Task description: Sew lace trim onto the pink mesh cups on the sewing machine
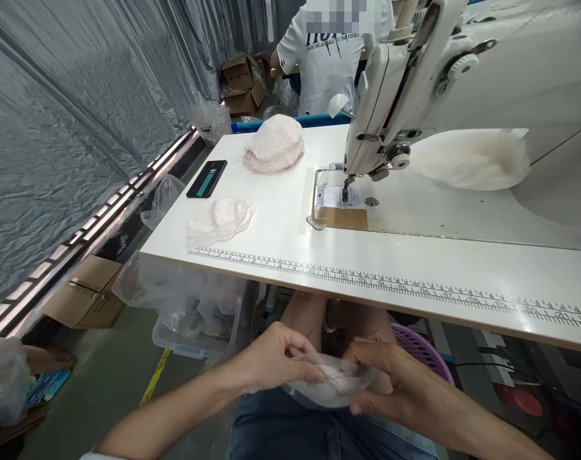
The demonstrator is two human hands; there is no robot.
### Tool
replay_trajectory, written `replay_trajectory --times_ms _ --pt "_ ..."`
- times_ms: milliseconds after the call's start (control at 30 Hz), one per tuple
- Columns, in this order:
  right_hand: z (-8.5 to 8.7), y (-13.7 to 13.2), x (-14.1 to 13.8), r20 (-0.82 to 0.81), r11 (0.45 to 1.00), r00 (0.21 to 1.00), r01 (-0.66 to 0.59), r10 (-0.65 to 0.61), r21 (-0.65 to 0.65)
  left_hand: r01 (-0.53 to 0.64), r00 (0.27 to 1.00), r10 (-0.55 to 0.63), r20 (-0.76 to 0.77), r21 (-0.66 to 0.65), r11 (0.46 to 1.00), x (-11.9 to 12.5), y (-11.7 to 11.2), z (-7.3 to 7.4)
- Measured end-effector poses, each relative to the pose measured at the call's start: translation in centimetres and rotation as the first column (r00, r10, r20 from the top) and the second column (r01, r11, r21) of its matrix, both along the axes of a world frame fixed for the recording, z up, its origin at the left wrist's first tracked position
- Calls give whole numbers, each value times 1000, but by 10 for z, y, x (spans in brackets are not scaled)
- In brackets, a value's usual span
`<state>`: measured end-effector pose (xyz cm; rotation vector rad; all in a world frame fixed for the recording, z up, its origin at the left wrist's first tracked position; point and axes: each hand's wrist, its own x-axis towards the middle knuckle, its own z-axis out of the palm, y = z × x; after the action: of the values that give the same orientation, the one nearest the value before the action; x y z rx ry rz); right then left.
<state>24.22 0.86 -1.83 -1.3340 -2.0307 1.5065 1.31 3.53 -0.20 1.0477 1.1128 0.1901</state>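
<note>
Over my lap, below the table's front edge, I hold a sheer whitish piece [326, 390] with white lacy material in it. Whether it is thin cloth or a plastic bag I cannot make out. My left hand [290, 361] pinches its left side between thumb and fingers. Around its right side curl the fingers and thumb of my right hand [384, 370]. On the table lie a flat piece of white lace [221, 220] and, farther back, a rounded pale pink lacy pile [276, 144]. The sewing machine [377, 121] stands with its presser foot [347, 191] over the needle plate.
A dark phone [207, 179] lies at the table's left. A printed ruler [343, 275] runs along the front edge. White fluffy material [477, 160] sits behind the machine arm. Below are a plastic bin [195, 342], a cardboard box [87, 291] and a purple basket [422, 348]. Another person [326, 64] sits ahead.
</note>
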Motion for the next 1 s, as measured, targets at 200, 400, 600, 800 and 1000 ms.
replay_trajectory --times_ms 200,400,600,800,1000 --pt "-1 1 -8 -20 1000 1000 -14 15 22 104 992 -104 68 -1 995 -9 -1 7" --pt "17 15 -8 -30 984 985 -169 168 -63 161 984 -161 76 -4 987 1 4 6" --pt "19 14 7 -21 974 986 -166 165 -156 86 992 -76 96 -108 990 -5 3 -2" --pt "9 9 -1 76 985 987 -132 141 -109 29 996 -15 93 -148 989 -11 1 -3" --pt "4 13 -1 -55 971 978 -207 202 -118 76 988 -51 145 -175 982 -10 -1 -2"
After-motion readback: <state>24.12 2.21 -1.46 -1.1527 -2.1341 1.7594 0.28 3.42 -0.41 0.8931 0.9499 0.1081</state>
